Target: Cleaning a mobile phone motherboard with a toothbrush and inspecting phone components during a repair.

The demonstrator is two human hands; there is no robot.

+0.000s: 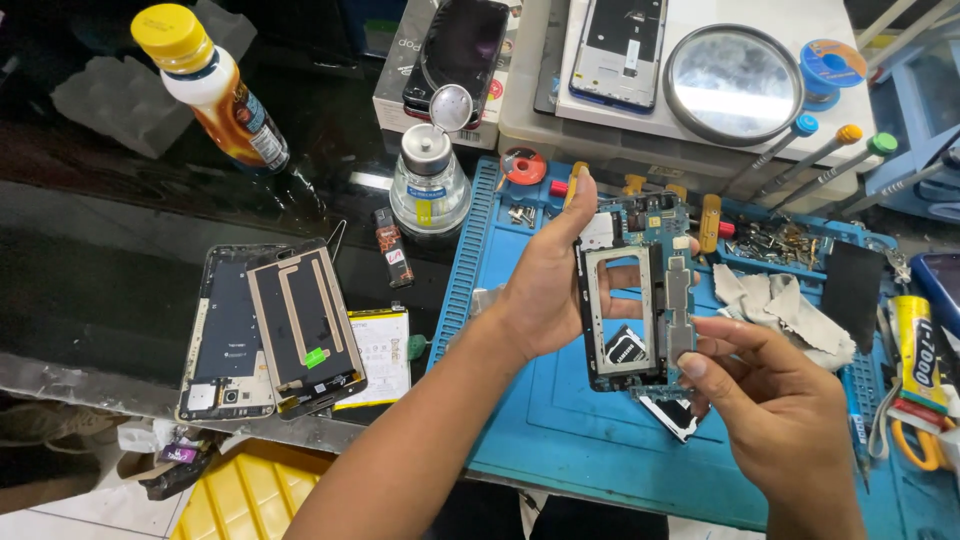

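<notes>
My left hand (548,280) holds a phone mid-frame with its blue circuit board (640,290) upright above the blue work mat (560,420), fingers behind it and thumb at its top left. My right hand (770,400) comes in from the lower right, thumb and forefinger pinching the frame's lower right part near a metal shield strip (678,300). Under the frame a small dark part (670,412) lies on the mat.
On the dark desk at left lie a phone back housing (228,335), a display panel (305,325) and a flat battery (382,352). A glass liquid dispenser (430,180), a yellow-capped bottle (215,90), a round mirror (733,80), screwdrivers (835,150), a grey cloth (785,305) and a glue tube (915,355) surround the mat.
</notes>
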